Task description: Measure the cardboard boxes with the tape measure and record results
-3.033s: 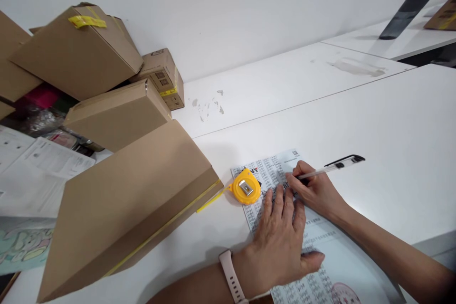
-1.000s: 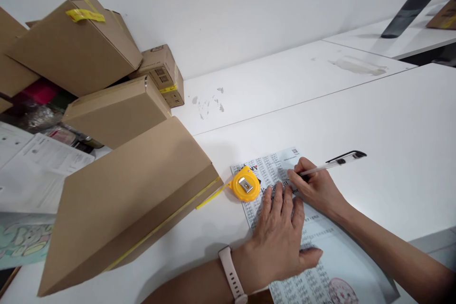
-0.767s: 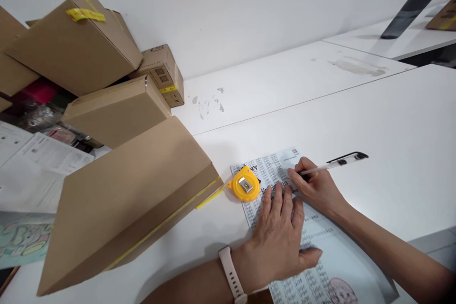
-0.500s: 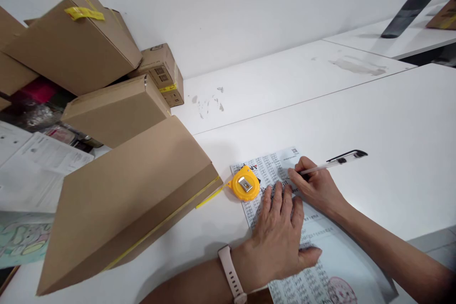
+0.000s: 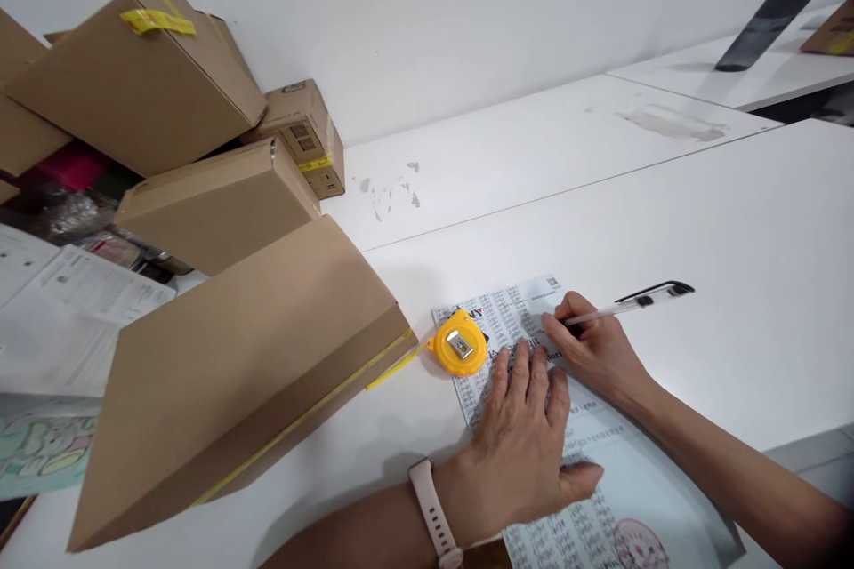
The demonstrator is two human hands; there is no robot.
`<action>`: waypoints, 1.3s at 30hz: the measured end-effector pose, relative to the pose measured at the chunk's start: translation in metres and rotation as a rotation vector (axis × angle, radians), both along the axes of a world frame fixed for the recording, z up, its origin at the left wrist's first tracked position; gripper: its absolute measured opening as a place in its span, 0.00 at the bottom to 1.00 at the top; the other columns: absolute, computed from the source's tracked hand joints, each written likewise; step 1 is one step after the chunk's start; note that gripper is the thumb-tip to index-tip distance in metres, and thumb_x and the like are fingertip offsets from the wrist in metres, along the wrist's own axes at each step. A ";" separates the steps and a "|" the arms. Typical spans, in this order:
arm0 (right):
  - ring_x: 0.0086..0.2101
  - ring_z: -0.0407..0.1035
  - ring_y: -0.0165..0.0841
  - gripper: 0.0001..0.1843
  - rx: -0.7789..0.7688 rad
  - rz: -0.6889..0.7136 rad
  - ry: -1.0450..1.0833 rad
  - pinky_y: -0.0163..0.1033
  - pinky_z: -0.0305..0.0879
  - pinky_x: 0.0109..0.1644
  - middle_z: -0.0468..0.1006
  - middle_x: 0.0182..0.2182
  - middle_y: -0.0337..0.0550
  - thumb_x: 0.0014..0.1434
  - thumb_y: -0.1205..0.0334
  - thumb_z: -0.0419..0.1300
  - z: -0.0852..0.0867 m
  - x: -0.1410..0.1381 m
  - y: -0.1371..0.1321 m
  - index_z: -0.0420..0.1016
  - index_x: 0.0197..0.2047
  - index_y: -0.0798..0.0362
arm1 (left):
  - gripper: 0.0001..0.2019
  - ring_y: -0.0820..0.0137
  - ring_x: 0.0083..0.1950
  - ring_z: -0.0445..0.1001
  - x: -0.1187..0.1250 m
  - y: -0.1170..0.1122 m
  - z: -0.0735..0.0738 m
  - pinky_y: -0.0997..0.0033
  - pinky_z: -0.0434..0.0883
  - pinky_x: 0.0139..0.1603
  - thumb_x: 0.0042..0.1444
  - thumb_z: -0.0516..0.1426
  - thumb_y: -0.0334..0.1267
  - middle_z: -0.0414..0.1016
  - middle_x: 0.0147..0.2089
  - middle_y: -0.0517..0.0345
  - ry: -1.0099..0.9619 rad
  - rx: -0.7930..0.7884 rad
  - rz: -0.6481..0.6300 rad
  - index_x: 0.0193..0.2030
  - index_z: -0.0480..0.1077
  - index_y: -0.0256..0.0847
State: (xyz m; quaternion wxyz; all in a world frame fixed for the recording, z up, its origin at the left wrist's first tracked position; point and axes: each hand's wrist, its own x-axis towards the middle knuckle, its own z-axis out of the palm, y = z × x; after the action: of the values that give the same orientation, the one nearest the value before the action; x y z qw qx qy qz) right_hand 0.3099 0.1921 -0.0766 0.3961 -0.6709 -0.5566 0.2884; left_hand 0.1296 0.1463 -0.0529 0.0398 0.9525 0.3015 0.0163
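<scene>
A sheet of paper [image 5: 604,436] covered in printed and handwritten lines lies at the front of the white table, with a round red stamp near its lower end. My left hand [image 5: 524,436] rests flat on it, fingers spread. In my right hand [image 5: 597,347] is a clear pen with a black cap clip [image 5: 657,293], gripped in a writing hold; its tip is hidden by my fingers. Just left of my left fingertips, a yellow tape measure [image 5: 459,343] sits on the paper's edge. Its yellow blade runs out along the side of a brown cardboard box [image 5: 253,356].
More cardboard boxes [image 5: 140,80] are stacked at the back left against the wall. Printed papers [image 5: 86,311] and plastic-wrapped items lie at the left. A dark bottle [image 5: 767,13] stands at the far right. The white table [image 5: 734,222] has worn patches and a seam.
The pen's upper end has shifted slightly to the right as my right hand moves a little. My left hand, the tape measure and the box stay in place.
</scene>
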 end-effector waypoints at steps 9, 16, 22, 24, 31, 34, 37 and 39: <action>0.21 0.53 0.28 0.13 0.009 0.013 -0.003 0.36 0.52 0.23 0.60 0.18 0.31 0.59 0.58 0.59 -0.002 0.000 0.001 0.59 0.26 0.47 | 0.41 0.40 0.78 0.44 0.001 0.000 -0.001 0.44 0.47 0.76 0.69 0.42 0.61 0.50 0.75 0.25 -0.020 -0.015 0.005 0.73 0.51 0.22; 0.21 0.53 0.28 0.13 -0.022 -0.011 -0.001 0.37 0.52 0.23 0.60 0.18 0.30 0.59 0.56 0.58 0.000 0.000 0.002 0.59 0.27 0.47 | 0.41 0.40 0.78 0.44 0.001 0.000 -0.003 0.44 0.46 0.76 0.69 0.42 0.61 0.50 0.75 0.25 -0.045 -0.035 0.008 0.73 0.52 0.22; 0.21 0.53 0.28 0.13 -0.022 -0.003 -0.027 0.37 0.51 0.24 0.60 0.18 0.30 0.58 0.57 0.59 0.002 0.000 0.001 0.58 0.26 0.46 | 0.42 0.40 0.78 0.43 0.000 0.000 -0.005 0.43 0.45 0.76 0.69 0.43 0.61 0.49 0.76 0.24 -0.060 -0.050 0.011 0.73 0.52 0.21; 0.21 0.53 0.28 0.13 -0.033 -0.011 -0.034 0.37 0.51 0.24 0.60 0.18 0.31 0.58 0.56 0.58 0.002 0.000 0.001 0.58 0.26 0.46 | 0.42 0.40 0.78 0.42 0.000 0.000 -0.005 0.43 0.45 0.76 0.69 0.43 0.61 0.49 0.76 0.24 -0.062 -0.057 0.012 0.73 0.52 0.21; 0.21 0.53 0.29 0.13 -0.020 -0.015 -0.048 0.38 0.52 0.24 0.60 0.18 0.31 0.59 0.56 0.58 0.002 0.001 0.001 0.58 0.26 0.46 | 0.42 0.40 0.78 0.42 0.001 -0.001 -0.005 0.43 0.45 0.76 0.68 0.44 0.61 0.48 0.76 0.24 -0.071 -0.086 0.013 0.73 0.52 0.21; 0.21 0.53 0.29 0.13 -0.022 -0.015 -0.042 0.37 0.51 0.24 0.60 0.18 0.31 0.58 0.57 0.58 0.002 0.000 0.001 0.58 0.26 0.46 | 0.42 0.40 0.78 0.43 0.001 -0.001 -0.006 0.43 0.45 0.76 0.68 0.44 0.61 0.49 0.76 0.24 -0.075 -0.078 0.014 0.73 0.52 0.21; 0.20 0.53 0.29 0.13 -0.024 -0.016 -0.038 0.37 0.51 0.23 0.60 0.17 0.31 0.58 0.57 0.58 0.003 0.000 0.001 0.58 0.26 0.46 | 0.42 0.40 0.78 0.43 0.001 -0.001 -0.005 0.44 0.46 0.76 0.68 0.45 0.61 0.49 0.76 0.25 -0.072 -0.065 0.016 0.73 0.52 0.22; 0.20 0.53 0.29 0.13 -0.023 -0.016 -0.033 0.37 0.51 0.23 0.60 0.18 0.31 0.59 0.57 0.59 0.002 0.001 0.001 0.59 0.26 0.46 | 0.42 0.40 0.78 0.43 0.001 -0.001 -0.005 0.44 0.46 0.76 0.68 0.44 0.61 0.50 0.76 0.25 -0.066 -0.064 0.014 0.73 0.52 0.22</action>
State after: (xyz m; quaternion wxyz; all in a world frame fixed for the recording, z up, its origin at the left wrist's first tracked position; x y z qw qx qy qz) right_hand 0.3105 0.1928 -0.0742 0.3816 -0.6845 -0.5543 0.2803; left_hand 0.1308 0.1455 -0.0578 0.0799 0.9476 0.3068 0.0386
